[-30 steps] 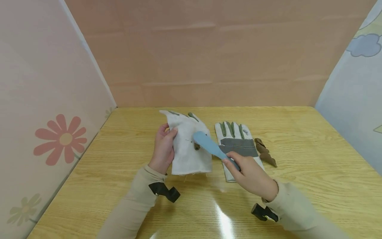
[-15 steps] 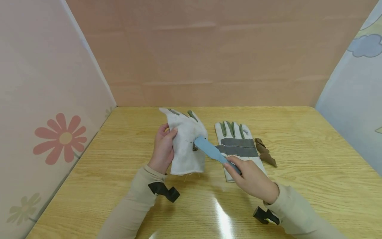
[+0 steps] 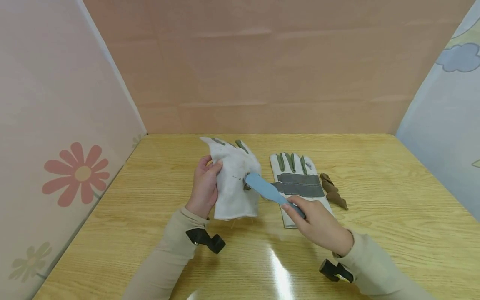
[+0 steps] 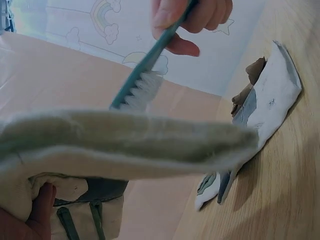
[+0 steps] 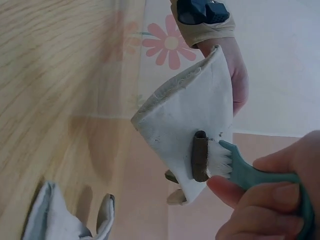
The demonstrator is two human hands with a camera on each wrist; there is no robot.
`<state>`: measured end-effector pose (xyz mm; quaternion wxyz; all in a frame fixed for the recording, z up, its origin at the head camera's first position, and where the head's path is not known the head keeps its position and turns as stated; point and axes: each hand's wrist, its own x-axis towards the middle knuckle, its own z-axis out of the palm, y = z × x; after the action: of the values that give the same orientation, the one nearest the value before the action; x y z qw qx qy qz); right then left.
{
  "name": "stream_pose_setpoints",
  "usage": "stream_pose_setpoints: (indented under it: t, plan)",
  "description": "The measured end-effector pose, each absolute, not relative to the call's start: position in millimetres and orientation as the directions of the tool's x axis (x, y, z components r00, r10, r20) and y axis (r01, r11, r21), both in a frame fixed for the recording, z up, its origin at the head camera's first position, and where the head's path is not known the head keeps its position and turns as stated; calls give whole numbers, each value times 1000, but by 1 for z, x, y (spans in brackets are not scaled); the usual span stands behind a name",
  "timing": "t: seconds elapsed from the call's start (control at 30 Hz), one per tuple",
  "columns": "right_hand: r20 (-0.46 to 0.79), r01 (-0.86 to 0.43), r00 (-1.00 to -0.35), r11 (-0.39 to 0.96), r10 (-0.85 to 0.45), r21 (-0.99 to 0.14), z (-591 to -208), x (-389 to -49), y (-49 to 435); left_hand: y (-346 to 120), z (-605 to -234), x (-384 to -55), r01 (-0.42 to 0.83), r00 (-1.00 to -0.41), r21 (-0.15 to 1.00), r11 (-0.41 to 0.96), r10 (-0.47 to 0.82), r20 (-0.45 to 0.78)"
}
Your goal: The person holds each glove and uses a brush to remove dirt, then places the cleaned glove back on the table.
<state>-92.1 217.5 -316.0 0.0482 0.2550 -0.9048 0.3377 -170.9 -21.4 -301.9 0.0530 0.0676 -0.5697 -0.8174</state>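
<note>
My left hand (image 3: 204, 189) holds a white work glove (image 3: 233, 202) up off the table, its thumb on the near face and its fingers behind. The glove has green strips on its fingers and dark specks on its face. In my right hand (image 3: 318, 221) I grip the handle of a blue brush (image 3: 264, 187). Its white bristles (image 5: 219, 159) meet a brown lump (image 5: 200, 156) on the glove in the right wrist view. What the lump is made of I cannot tell.
A second glove (image 3: 300, 179), white with grey bands and green finger strips, lies on the wooden table (image 3: 150, 196) right of the held one. Brown curled pieces (image 3: 333, 193) lie along its right side. Walls stand behind and at both sides.
The brush head has shifted slightly down and to the right across the held glove. That glove has turned a little and looks narrower. The second glove and brown pieces stay put.
</note>
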Motion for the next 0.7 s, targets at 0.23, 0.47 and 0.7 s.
stream_pose_setpoints:
  t: [0.23, 0.47, 0.7]
  plan:
    - [337, -509, -860, 609, -383, -608, -310, -98, 218, -20, -299, -168, -1, -987, 942, -336, -150, -54]
    - [264, -459, -886, 645, -381, -612, -312, -101, 216, -17, -299, -167, 0, -987, 937, -349, -148, -55]
    - [237, -461, -882, 647, -407, -607, -316, -99, 217, -19, -300, -169, 7, -985, 940, -342, -163, -52]
